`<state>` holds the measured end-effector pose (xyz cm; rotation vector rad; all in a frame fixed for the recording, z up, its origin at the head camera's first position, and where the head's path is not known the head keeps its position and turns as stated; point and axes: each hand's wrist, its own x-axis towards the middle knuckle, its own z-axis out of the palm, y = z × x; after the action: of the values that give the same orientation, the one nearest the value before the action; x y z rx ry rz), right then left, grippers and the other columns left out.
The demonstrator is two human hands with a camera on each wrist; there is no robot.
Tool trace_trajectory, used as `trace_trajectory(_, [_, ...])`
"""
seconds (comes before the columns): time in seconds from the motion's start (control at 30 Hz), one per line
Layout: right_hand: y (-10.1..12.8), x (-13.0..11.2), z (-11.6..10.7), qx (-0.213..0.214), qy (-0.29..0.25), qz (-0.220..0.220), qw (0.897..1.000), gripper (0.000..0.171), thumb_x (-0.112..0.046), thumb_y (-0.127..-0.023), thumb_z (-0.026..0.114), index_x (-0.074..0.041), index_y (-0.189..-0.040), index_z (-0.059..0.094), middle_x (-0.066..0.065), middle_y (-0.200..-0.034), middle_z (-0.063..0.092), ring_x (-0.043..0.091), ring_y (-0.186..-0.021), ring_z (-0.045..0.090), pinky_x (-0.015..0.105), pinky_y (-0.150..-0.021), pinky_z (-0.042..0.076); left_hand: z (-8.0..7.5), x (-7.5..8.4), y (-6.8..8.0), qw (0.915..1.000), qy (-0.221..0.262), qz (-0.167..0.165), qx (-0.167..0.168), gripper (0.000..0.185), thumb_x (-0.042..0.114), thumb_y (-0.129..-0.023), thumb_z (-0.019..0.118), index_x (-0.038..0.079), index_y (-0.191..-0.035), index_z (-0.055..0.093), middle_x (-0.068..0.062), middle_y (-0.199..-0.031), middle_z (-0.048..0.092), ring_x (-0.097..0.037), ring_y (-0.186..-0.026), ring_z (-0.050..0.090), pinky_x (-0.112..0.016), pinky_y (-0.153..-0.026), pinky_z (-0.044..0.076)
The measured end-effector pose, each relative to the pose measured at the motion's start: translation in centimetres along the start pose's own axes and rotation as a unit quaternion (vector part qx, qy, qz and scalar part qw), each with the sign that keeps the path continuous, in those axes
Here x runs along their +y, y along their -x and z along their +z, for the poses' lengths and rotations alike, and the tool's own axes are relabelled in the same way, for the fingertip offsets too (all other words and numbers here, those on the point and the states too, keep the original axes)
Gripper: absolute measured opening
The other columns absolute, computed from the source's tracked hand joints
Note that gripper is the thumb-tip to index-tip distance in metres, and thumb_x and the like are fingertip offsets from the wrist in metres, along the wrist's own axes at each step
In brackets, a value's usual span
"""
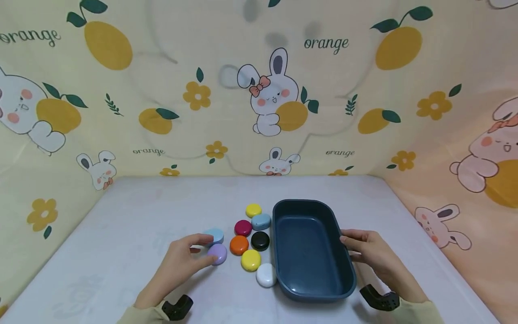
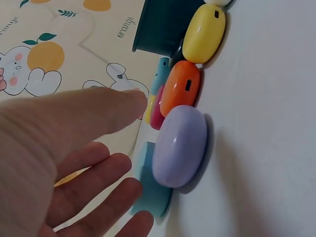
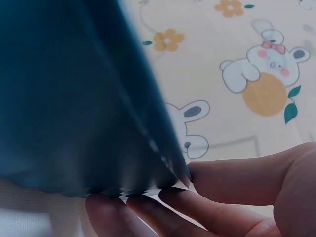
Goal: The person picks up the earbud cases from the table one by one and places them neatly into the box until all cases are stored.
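Several glossy coloured pebble-shaped cases lie in a cluster left of a dark blue tray [image 1: 313, 211]. My left hand [image 1: 204, 250] reaches with relaxed, spread fingers toward the purple case [image 1: 219, 254], with a light blue case [image 1: 215, 234] just behind it. In the left wrist view the left hand [image 2: 133, 133] hovers a little apart from the purple case [image 2: 180, 145], beside the orange case [image 2: 180, 89] and yellow case [image 2: 203, 32]. My right hand [image 1: 347, 246] holds the tray's right rim, thumb on top. In the right wrist view the right hand [image 3: 163, 190] pinches the tray [image 3: 64, 98] edge.
The other cases are yellow [image 1: 253, 210], light blue [image 1: 261, 221], magenta [image 1: 243, 227], black [image 1: 260, 240], orange [image 1: 239, 245], yellow [image 1: 251, 259] and white [image 1: 266, 275]. A white table [image 1: 133, 216] is walled on three sides by a patterned cloth [image 1: 194, 94].
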<state>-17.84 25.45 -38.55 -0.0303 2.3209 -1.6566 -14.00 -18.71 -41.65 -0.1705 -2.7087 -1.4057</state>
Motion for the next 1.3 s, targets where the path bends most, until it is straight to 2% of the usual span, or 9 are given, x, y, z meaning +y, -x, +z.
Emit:
trace_trajectory(0.27, [-0.1, 0.2, 0.0, 0.004, 0.003, 0.015, 1.000, 0.050, -0.020, -0.102, 0.056, 0.013, -0.138, 0.046, 0.022, -0.127, 0.061, 0.027, -0.106, 0.063, 0.046, -0.089, 0.054, 0.3, 0.0, -0.1, 0.9998, -0.009, -0.011, -0.015, 0.047, 0.020, -0.074, 0.088, 0.007, -0.116, 0.071, 0.001, -0.112, 0.069, -0.022, -0.109, 0.061, -0.043, -0.093, 0.052])
trace_trajectory(0.73, [-0.1, 0.5, -0.1, -0.003, -0.008, 0.007, 1.000, 0.051, -0.021, -0.102, 0.056, 0.013, -0.139, 0.045, 0.022, -0.127, 0.060, 0.027, -0.106, 0.063, 0.046, -0.089, 0.054, 1.2, -0.7, -0.3, 1.0000, 0.008, -0.004, 0.004, 0.045, 0.008, -0.071, 0.089, 0.005, -0.112, 0.071, -0.001, -0.108, 0.069, -0.021, -0.104, 0.063, -0.040, -0.091, 0.053])
trace_trajectory(1.03, [0.1, 0.5, 0.3, -0.003, -0.002, 0.015, 1.000, 0.050, -0.021, -0.102, 0.055, 0.012, -0.139, 0.045, 0.022, -0.128, 0.060, 0.028, -0.106, 0.063, 0.046, -0.090, 0.053, 1.6, -1.5, 0.1, 0.9998, 0.005, -0.019, -0.006, 0.049, 0.009, -0.071, 0.089, 0.004, -0.115, 0.069, -0.003, -0.112, 0.068, -0.021, -0.102, 0.065, -0.039, -0.091, 0.053])
trace_trajectory(1.3, [0.0, 0.5, 0.2, 0.005, -0.004, 0.022, 1.000, 0.053, -0.024, -0.102, 0.056, 0.011, -0.141, 0.044, 0.022, -0.132, 0.057, 0.028, -0.112, 0.061, 0.041, -0.091, 0.053, 1.4, -1.5, -0.2, 0.9999, 0.002, -0.005, -0.010, 0.052, 0.008, -0.070, 0.089, 0.005, -0.117, 0.068, -0.002, -0.113, 0.067, -0.018, -0.100, 0.064, -0.036, -0.090, 0.054])
